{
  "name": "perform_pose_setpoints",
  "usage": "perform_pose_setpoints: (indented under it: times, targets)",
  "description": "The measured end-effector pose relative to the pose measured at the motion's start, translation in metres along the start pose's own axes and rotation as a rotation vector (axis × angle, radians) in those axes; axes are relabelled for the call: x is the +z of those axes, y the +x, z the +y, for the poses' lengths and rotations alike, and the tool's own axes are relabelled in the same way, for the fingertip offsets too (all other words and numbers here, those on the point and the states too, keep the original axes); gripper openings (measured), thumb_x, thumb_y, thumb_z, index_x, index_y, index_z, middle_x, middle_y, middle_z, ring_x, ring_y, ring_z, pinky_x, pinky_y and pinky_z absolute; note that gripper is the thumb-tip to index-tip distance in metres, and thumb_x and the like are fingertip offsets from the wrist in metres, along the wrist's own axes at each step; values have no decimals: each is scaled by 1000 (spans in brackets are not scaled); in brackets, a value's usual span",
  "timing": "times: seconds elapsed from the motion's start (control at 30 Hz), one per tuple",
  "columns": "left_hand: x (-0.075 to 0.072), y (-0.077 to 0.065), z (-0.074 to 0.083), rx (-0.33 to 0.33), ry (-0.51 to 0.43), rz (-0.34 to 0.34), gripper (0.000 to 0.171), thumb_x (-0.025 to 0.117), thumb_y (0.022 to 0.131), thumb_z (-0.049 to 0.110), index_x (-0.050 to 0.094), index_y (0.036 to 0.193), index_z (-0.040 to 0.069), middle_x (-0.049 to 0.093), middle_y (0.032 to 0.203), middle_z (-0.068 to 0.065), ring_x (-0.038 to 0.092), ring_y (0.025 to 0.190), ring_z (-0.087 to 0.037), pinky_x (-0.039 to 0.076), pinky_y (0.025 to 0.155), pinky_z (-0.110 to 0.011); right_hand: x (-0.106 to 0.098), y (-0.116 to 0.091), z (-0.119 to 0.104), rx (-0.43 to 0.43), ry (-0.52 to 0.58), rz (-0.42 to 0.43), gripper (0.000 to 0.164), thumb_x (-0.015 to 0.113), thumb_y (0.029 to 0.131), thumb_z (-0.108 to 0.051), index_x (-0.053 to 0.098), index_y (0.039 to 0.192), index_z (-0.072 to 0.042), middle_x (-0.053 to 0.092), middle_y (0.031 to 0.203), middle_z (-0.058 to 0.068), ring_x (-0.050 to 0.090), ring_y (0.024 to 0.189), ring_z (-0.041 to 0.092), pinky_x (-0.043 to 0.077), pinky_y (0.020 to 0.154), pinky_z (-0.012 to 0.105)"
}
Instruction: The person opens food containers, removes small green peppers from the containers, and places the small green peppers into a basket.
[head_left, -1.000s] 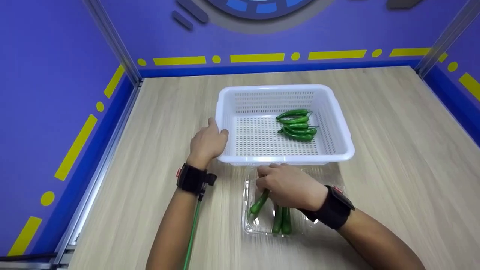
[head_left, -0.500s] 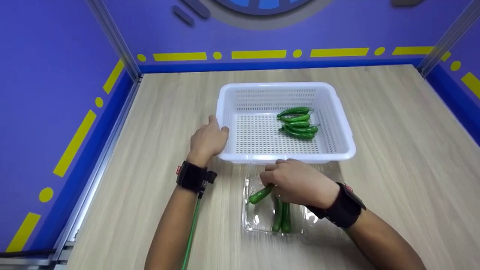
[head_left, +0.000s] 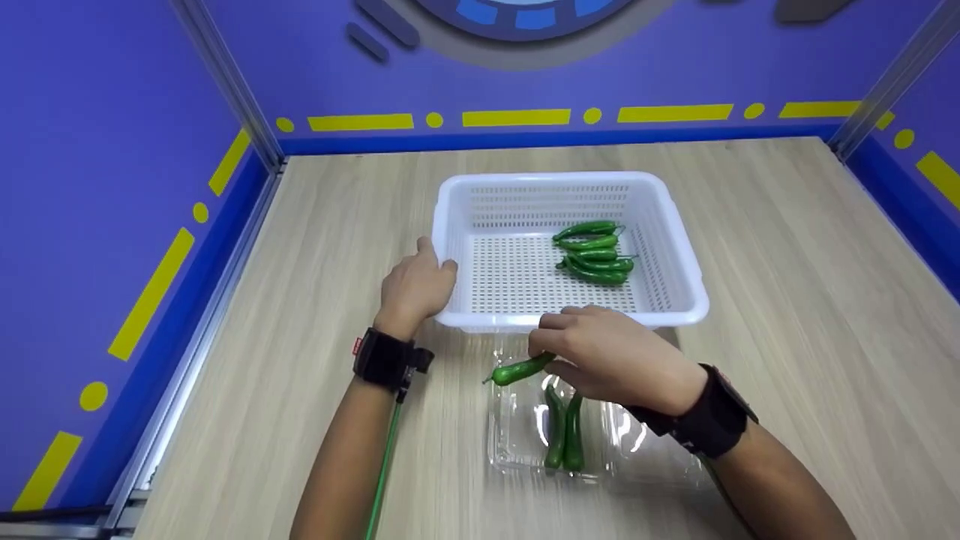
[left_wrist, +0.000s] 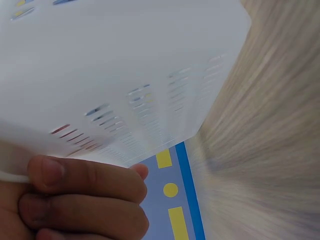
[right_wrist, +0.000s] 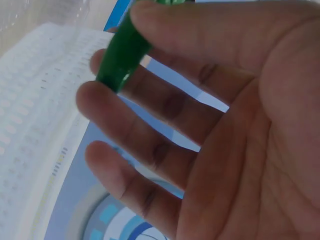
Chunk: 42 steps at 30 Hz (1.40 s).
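My right hand (head_left: 619, 360) pinches a green chili pepper (head_left: 519, 370) between thumb and fingers, above a clear plastic clamshell box (head_left: 517, 450). In the right wrist view the held pepper (right_wrist: 122, 55) lies under the thumb, against the fingers. Two more chili peppers (head_left: 564, 435) lie side by side in the box's left half. My left hand (head_left: 418, 285) grips the left rim of a white plastic basket (head_left: 570, 321); the left wrist view shows its curled fingers (left_wrist: 95, 182) at the rim. Several chili peppers (head_left: 596, 255) rest in a row on the right of the basket floor.
The wood-grain table (head_left: 787, 300) is bounded by a blue-purple back wall (head_left: 675, 60) and side walls with yellow marks. The basket stands just behind the clamshell box, and the right hand overlaps its front rim in the head view. A green cord (head_left: 386, 465) runs along the left forearm.
The right hand has lifted the chili pepper out of the clamshell box and moved right and toward the basket, turning the pepper more level. The left hand has stayed on the basket rim.
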<state>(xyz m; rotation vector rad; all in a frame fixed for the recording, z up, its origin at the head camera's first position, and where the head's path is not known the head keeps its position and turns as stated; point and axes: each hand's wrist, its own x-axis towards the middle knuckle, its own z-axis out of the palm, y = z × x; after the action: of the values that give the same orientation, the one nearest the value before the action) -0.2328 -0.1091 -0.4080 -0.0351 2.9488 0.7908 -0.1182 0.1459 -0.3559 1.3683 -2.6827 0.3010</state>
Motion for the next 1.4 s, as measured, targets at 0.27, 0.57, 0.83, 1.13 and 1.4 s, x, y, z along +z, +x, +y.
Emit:
perform_pose_setpoints:
  times: [0.27, 0.57, 0.83, 1.13, 1.4]
  targets:
    - [1, 1, 1, -11, 0, 4, 54, 43, 101, 39, 43, 138, 0, 69, 109, -24, 68, 91, -34, 53, 78, -51, -3, 0, 2, -5, -6, 8, 10, 74, 89, -17, 65, 94, -20, 62, 86, -8, 61, 77, 13, 53, 73, 34]
    - [1, 0, 1, -9, 4, 6, 53, 43, 101, 39, 44, 137, 1, 69, 109, -24, 68, 91, -35, 53, 78, -52, -7, -1, 3, -32, -7, 80, 9, 73, 91, -16, 68, 97, -20, 63, 90, -8, 63, 80, 13, 54, 74, 34]
    - [-1, -1, 0, -1, 2, -6, 55, 42, 102, 40, 42, 139, -1, 69, 106, -24, 68, 88, -35, 52, 75, -51, -7, 0, 10, -23, -32, 142, 14, 75, 88, -12, 66, 96, -19, 64, 92, -6, 63, 87, 17, 53, 80, 36]
    - [0, 0, 1, -6, -15, -3, 55, 43, 102, 39, 42, 140, -1, 69, 106, -22, 68, 86, -33, 52, 73, -49, -8, 1, 18, 3, -69, 206, 19, 75, 88, -12, 68, 104, -18, 69, 104, -3, 64, 95, 21, 52, 87, 38]
    - [0, 1, -1, -8, -12, -2, 56, 43, 101, 40, 42, 140, 0, 69, 107, -23, 68, 88, -33, 52, 75, -50, -10, -1, 25, 80, -59, 240, 13, 75, 90, -11, 69, 100, -16, 68, 98, -3, 63, 92, 21, 52, 85, 37]
